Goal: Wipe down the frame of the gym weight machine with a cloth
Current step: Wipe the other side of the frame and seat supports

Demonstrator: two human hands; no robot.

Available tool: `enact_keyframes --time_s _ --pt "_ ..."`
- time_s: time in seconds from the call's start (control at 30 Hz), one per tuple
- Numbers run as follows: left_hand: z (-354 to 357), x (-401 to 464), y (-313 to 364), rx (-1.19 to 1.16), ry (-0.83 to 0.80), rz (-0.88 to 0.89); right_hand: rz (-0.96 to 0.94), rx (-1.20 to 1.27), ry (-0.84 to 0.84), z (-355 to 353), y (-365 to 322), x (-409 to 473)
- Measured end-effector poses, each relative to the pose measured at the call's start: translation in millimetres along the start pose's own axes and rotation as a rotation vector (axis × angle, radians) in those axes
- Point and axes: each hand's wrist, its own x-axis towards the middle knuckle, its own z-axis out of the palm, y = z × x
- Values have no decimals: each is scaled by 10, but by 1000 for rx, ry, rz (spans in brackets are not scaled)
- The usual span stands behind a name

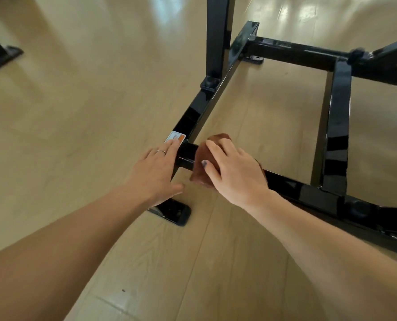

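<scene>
The black steel base frame (336,140) of the weight machine lies low on the wooden floor, its bars forming a rectangle. My right hand (234,172) grips a brown cloth (204,158) wrapped over the near cross bar (304,188), close to the frame's front left corner. My left hand (155,170) rests flat with straight fingers on that corner, its fingertips on a white and orange sticker (176,137) on the left bar. A ring is on one left finger.
A black upright post (217,38) rises from the left bar. A flat foot plate (174,213) sticks out under my left wrist. Another machine's black foot (0,56) sits at the far left. Glossy wooden floor (77,112) surrounds the frame.
</scene>
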Motion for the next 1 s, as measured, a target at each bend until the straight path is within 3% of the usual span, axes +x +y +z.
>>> enact_keyframes --time_s 0.1,0.2,0.27,0.37,0.5,0.67,1.0 --pt "48 -141 -135 -159 40 -183 18 -47 7 -117 275 -348" --pt "182 -330 -265 -516 -56 -389 -42 -117 -16 -149 403 -533" --pt "256 -434 -312 -719 -37 -439 -123 -147 -59 -170 418 -502" --pt "315 -476 -345 -819 -7 -420 -221 -136 -107 -177 431 -370" --pt "345 -498 -402 -826 5 -443 -242 27 -82 -58 78 27" --pt "351 -503 -414 -799 1 -469 -140 375 57 82 -657 382" --pt "377 -554 -381 -691 116 -371 -446 535 5 248 -1179 -17"
